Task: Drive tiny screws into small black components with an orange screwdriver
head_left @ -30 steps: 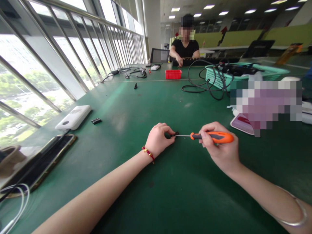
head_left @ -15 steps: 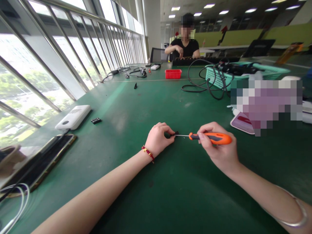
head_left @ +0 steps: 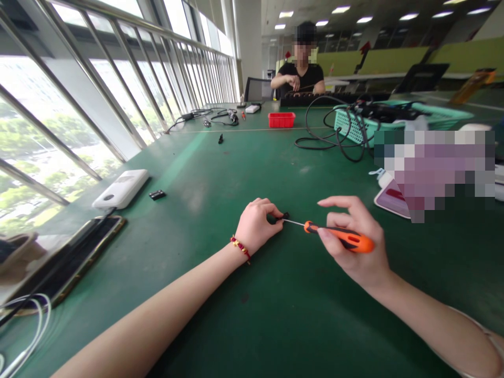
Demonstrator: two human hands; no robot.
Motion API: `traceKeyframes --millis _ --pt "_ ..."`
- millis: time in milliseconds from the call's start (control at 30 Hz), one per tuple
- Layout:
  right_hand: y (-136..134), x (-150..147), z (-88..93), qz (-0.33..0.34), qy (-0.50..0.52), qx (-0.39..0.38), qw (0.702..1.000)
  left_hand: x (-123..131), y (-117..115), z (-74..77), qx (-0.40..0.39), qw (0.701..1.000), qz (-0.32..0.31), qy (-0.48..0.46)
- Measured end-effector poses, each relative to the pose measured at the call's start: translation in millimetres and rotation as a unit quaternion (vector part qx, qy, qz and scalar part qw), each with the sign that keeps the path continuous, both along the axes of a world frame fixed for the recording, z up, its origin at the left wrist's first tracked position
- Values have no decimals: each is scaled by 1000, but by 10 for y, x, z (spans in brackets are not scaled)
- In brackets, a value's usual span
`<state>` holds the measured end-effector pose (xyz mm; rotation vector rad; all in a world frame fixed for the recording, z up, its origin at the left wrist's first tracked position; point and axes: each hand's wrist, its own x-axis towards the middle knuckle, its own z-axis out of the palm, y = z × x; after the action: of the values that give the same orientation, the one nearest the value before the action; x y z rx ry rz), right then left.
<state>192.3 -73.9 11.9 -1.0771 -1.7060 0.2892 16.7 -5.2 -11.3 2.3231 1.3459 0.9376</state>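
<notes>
My left hand (head_left: pixel 258 223) rests on the green table (head_left: pixel 189 220), fingers pinched on a small black part (head_left: pixel 285 216). Most of that part is hidden by the fingers, so its kind cannot be made out. In my right hand (head_left: pixel 360 247) is a screwdriver (head_left: pixel 342 237) with an orange and dark grey handle. Its thin metal shaft points left, and the tip meets or nearly meets the black part. The thumb and lower fingers hold the handle, while the index finger is lifted off it.
At left lie a white power bank (head_left: pixel 121 188), a phone (head_left: pixel 74 257) and a small black piece (head_left: pixel 157 195). Farther back are another black piece (head_left: pixel 220 138), a red tray (head_left: pixel 281 120) and a teal basket (head_left: pixel 348 126) with cables. A person (head_left: pixel 301 73) sits at the far end.
My right index finger has lifted and stretched away from the handle. The handle end has dropped, so the screwdriver now slopes more. My left hand keeps its pinch.
</notes>
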Motion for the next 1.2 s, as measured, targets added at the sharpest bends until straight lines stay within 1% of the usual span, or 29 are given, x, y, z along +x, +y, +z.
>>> traceKeyframes --millis 100,233,300,433,500,567,667,733,800,900,967,1100,1200 --pt "-21 -3 14 -6 -30 9 999 4 -8 11 -1 1000 2 0" --pt "10 -9 -8 -5 12 76 997 9 -13 14 3 1000 7 1" --pt "28 -8 -22 -1 16 86 996 7 -9 8 3 1000 6 0" --pt "14 -10 -25 4 -33 39 999 -1 5 -8 2 1000 4 -2" --pt "-4 -18 -24 15 -56 28 998 -3 7 -10 1 1000 4 -3" --pt "-8 -28 -29 18 -49 36 998 -3 5 -8 -1 1000 5 -2" --pt "13 -36 -45 15 -5 68 998 -1 1 -5 0 1000 8 -1" --pt "27 -33 -49 12 11 74 997 0 3 -6 0 1000 7 0" --pt "25 -27 -41 14 2 47 999 -2 8 -8 -1 1000 4 3" --pt "-2 -25 -17 31 -46 11 998 -4 11 -8 -2 1000 3 6" --pt "-13 -31 -12 36 -58 17 998 -4 7 -5 -2 1000 4 5" --pt "12 -41 -39 17 0 47 999 -1 -1 3 0 1000 5 6" --pt "23 -34 -49 12 -7 36 999 -2 2 5 3 1000 3 9"
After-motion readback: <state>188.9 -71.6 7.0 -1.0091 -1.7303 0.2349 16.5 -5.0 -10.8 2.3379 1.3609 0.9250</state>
